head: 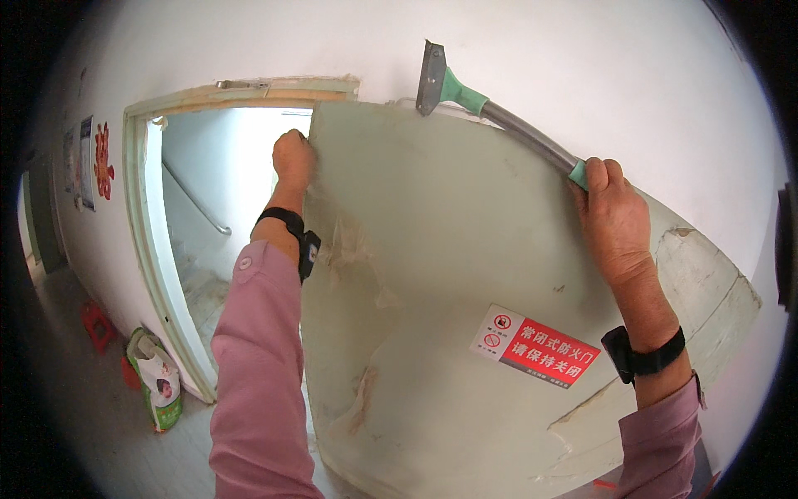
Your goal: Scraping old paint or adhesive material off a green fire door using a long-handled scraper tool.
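A pale green door panel [430,206] stands in front of me, its surface stained, with peeling film and cracked patches. My right hand [614,218] grips the green-ended handle of a scraper [530,136] near the panel's top edge. The scraper's metal tube slants up to the left, and its flat metal blade head [430,78] overlaps the top of the door in view; contact cannot be judged. At the door's upper left edge, my left hand [293,161] is closed, its fingertips mostly hidden. Both wrists wear black strapped devices.
Left of the door is a doorway with a worn frame [138,206], leading to stairs and a handrail [196,196]. A printed sack [159,380] and a red plastic stool [98,325] stand by the wall. A red-and-white sign [536,346] bears writing.
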Available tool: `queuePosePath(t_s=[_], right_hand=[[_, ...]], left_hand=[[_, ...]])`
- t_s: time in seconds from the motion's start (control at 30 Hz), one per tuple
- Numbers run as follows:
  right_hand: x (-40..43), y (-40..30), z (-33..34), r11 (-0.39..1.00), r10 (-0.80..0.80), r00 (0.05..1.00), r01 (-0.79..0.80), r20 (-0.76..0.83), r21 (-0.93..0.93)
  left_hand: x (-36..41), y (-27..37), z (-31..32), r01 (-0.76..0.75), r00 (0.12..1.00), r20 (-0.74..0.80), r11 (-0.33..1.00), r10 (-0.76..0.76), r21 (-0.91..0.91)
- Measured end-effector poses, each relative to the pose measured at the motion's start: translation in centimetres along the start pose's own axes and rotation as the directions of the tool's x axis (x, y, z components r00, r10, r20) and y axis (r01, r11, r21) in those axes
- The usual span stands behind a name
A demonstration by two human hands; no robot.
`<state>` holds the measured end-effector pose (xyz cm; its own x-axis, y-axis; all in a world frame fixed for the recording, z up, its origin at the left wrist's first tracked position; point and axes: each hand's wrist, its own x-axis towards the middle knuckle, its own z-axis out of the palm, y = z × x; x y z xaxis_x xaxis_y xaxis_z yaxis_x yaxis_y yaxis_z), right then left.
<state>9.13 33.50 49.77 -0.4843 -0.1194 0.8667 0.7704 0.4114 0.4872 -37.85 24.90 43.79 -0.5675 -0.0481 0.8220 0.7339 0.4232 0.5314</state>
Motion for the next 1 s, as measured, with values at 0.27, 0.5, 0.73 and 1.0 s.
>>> queuePosePath(t_s=[0.27, 0.5, 0.73, 1.0], right_hand=[[0.1, 0.0, 0.0, 1.000, 0.024, 1.000, -0.024, 0.020, 0.000], [-0.1, 0.2, -0.2, 0.999, 0.031, 0.998, -0.029, 0.055, -0.030], [-0.1, 0.4, 0.2, 1.000, -0.021, 1.000, 0.021, -0.020, 0.007], [-0.1, 0.4, 0.1, 1.000, -0.010, 1.000, 0.010, -0.012, -0.004]], left_hand=[[0.8, -2.2, 0.8, 0.365, 0.930, 0.306, 0.407, -0.204, -0.837], [1.2, -0.1, -0.4, 0.429, 0.899, 0.402, 0.524, -0.172, -0.736], [-0.7, -0.7, 0.2, 0.366, 0.930, 0.349, 0.209, -0.114, -0.907], [1.3, 0.3, 0.1, 0.490, 0.870, 0.427, 0.334, -0.248, -0.805]])
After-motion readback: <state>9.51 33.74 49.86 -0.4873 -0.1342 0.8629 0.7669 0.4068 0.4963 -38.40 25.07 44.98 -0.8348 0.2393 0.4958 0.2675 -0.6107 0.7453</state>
